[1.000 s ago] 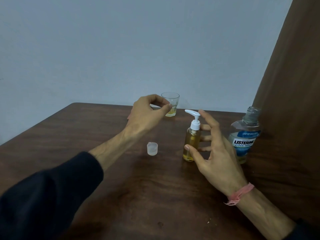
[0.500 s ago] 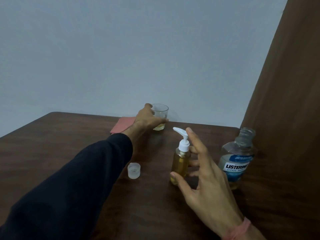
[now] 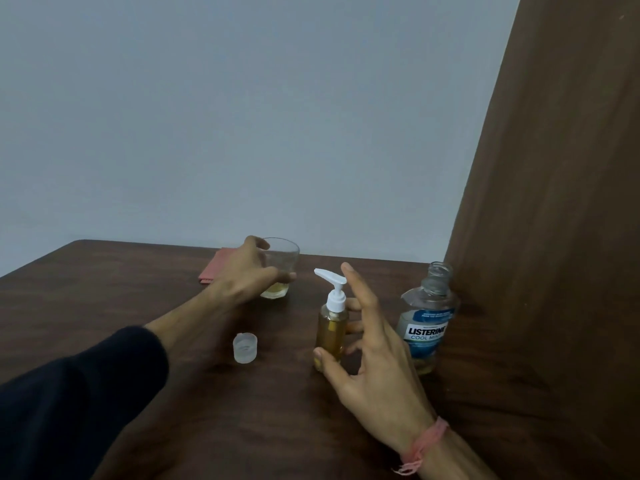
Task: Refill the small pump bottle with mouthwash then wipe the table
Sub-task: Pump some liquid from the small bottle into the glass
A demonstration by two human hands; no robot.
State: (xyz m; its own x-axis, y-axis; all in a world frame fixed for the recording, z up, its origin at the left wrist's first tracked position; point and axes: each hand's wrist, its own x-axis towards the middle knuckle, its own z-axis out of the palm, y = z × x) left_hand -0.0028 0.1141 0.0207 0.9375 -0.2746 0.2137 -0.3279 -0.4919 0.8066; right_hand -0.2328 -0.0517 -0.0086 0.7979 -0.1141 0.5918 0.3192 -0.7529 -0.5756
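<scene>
The small pump bottle (image 3: pixel 331 329), full of amber liquid and topped by a white pump, stands upright mid-table. My right hand (image 3: pixel 369 351) is spread beside it with straight fingers; the thumb tip touches the bottle's base and the other fingers reach behind it. My left hand (image 3: pixel 251 271) grips a clear glass (image 3: pixel 284 258) at the back, thumb across its front. A little yellow liquid lies in the glass. The uncapped mouthwash bottle (image 3: pixel 427 320) stands to the right. Its clear cap (image 3: pixel 245 348) sits to the left of the pump bottle.
A folded pink cloth (image 3: pixel 215 269) lies at the back, behind my left wrist. A dark wooden table (image 3: pixel 104 292) carries everything. A brown panel (image 3: pixel 554 237) rises along the right side, close to the mouthwash bottle.
My left hand reached back from above the table to the glass and closed round it. My right hand stayed spread beside the pump bottle. The view shifted a little.
</scene>
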